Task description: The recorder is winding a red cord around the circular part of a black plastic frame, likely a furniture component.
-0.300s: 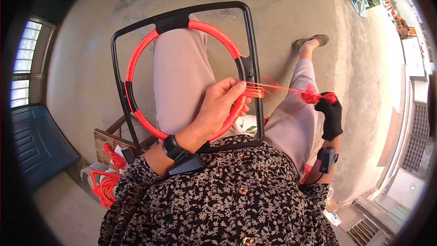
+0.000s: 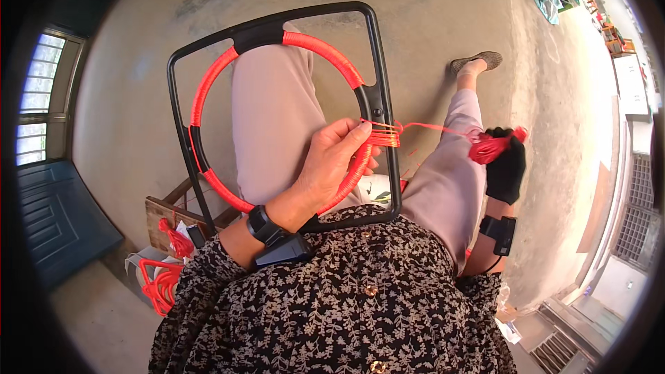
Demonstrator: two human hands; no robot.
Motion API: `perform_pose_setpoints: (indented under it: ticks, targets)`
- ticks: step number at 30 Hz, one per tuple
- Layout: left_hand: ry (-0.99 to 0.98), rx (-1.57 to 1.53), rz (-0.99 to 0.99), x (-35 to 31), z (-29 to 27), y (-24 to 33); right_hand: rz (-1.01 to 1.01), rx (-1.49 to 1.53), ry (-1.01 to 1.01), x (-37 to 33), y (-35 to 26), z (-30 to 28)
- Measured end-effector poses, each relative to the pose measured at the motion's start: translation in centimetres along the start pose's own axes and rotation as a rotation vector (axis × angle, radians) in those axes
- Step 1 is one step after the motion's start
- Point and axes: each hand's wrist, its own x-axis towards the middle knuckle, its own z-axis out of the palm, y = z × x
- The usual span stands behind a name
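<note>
A black frame [image 2: 382, 48] with a round ring inside rests across my lap and left thigh. Red cord covers much of the ring [image 2: 211, 82]; black sections show between the wrapped parts. My bare left hand [image 2: 336, 156] is closed around the ring's right side, thumb pressed on the cord. Beside the thumb, several loops of red cord [image 2: 385, 137] span from ring to frame bar. One slack strand runs right to a bunched red cord bundle [image 2: 488, 147], gripped by my right hand [image 2: 506, 170] in a black glove.
At the lower left, a wooden stool [image 2: 166, 218] carries a red cord hank [image 2: 179, 241] and a dark small object. More red cord [image 2: 159, 284] lies below it. A blue panelled door [image 2: 66, 218] is at far left, and shelves with goods line the right.
The strand between my hands has gone from taut to slack and curved. My right hand has turned upward and moved slightly right with the bundle; my left hand stays on the ring.
</note>
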Motion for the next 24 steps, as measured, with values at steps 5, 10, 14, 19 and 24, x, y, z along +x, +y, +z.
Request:
perform_pose_setpoints:
  ticks: [5, 10, 14, 19, 24]
  targets:
    - [-0.001, 0.030, -0.012, -0.1, -0.1, -0.5, 0.305, -0.430, -0.383, -3.4, 5.0, 8.6]
    - [0.022, 0.017, 0.008, -0.1, -0.1, -0.4, 0.478, -0.626, -0.548, -4.0, 7.9, 10.7]
    - [0.053, -0.062, 0.042, 0.0, 0.1, -0.3, 0.564, -0.178, -0.181, -4.2, 6.6, 10.9]
    - [0.017, -0.016, 0.031, 0.1, -0.3, -0.1, 0.464, 0.371, -0.396, -3.0, 7.0, 11.9]
    - [-0.031, -0.092, -0.049, -0.1, -0.6, -0.5, 0.535, 0.328, -0.470, -3.2, 8.0, 10.6]
